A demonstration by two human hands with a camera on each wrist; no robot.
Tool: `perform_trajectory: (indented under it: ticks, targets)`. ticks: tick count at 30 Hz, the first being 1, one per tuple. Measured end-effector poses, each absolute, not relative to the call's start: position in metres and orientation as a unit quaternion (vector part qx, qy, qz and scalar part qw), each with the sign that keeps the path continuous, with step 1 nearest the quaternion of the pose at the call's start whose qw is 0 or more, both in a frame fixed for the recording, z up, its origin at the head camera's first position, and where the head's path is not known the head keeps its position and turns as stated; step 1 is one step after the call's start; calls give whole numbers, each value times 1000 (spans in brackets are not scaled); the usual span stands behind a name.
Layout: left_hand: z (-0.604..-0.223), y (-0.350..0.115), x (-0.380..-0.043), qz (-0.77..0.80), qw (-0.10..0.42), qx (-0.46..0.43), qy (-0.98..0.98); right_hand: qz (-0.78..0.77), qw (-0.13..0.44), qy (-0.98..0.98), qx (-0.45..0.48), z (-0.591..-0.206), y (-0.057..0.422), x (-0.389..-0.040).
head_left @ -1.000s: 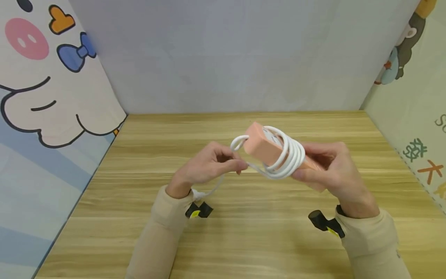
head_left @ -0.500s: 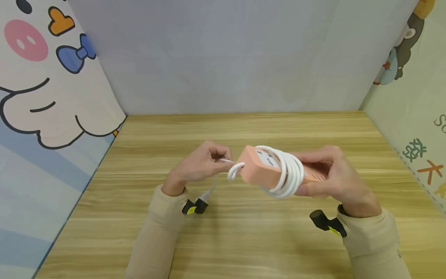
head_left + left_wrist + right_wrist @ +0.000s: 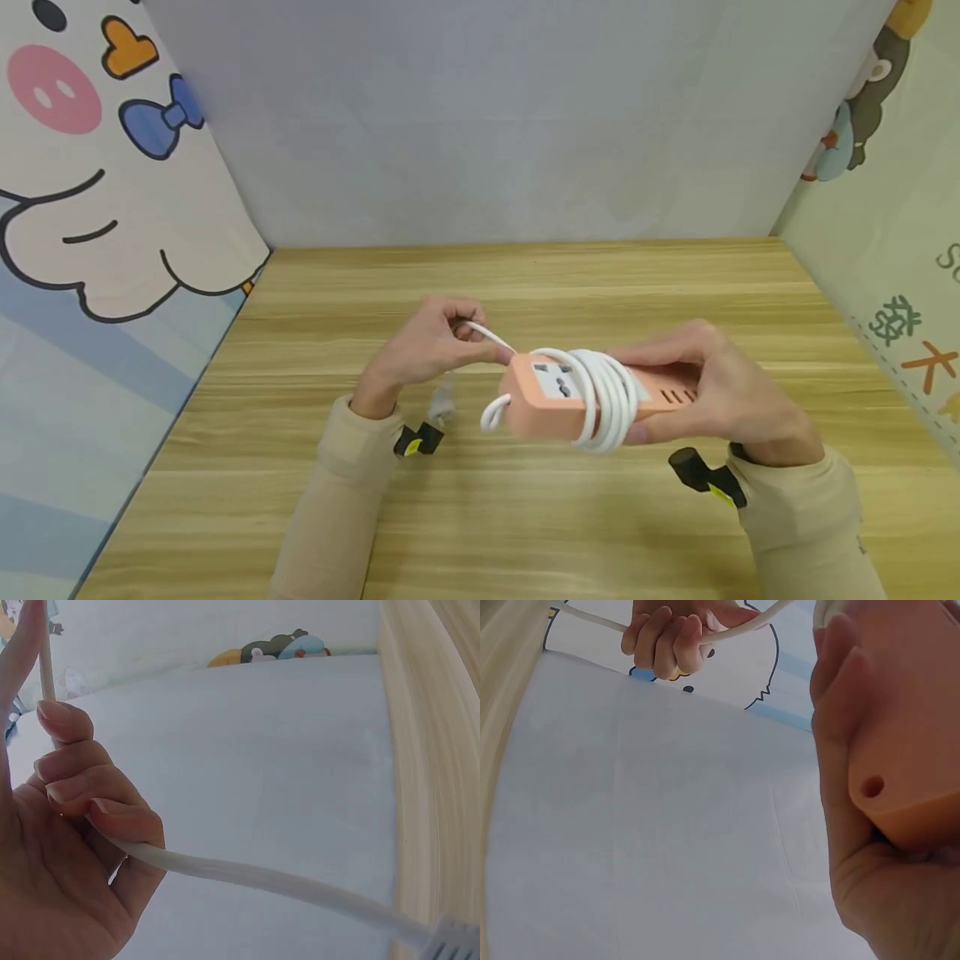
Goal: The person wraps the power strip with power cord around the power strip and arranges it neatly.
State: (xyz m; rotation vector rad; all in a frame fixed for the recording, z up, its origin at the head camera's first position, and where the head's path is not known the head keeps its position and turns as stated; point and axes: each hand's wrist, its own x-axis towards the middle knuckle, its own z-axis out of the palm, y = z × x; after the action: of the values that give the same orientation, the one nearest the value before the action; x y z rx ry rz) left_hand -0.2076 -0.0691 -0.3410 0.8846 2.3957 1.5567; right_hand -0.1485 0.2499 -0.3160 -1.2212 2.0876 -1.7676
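My right hand (image 3: 712, 387) grips one end of an orange power strip (image 3: 536, 417), held above the table. Several turns of white cord (image 3: 611, 400) are wound round the strip's middle, and a short loop of it leaves the strip's left end. Left of the strip, my left hand (image 3: 435, 346) holds the free length of cord in curled fingers, clearly seen in the left wrist view. From that hand the cord (image 3: 262, 877) runs down to the white plug (image 3: 454, 941), which hangs by the wrist. The right wrist view shows the strip's underside (image 3: 907, 712) with a round hole.
The wooden table (image 3: 570, 533) lies under both hands. A pale wall (image 3: 510, 125) rises along its back edge. Printed panels stand at the sides, a cartoon one (image 3: 127, 208) on the left and a greenish one (image 3: 885, 250) on the right.
The power strip has come down toward me and turned more level, showing its sockets. My left hand has shifted slightly left, and the cord from it now passes behind the strip's top edge.
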Motion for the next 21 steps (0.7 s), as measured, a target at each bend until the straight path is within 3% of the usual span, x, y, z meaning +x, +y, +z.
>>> perform_trajectory:
  ticks: [10,21]
  targets:
    - [-344,-67,-207,475,47,235,847,-528,85,733,-420,-316,249,-149]
    - [-345,-67,-209,501,45,248,828,-460,78,783,-411,-318,245,-148]
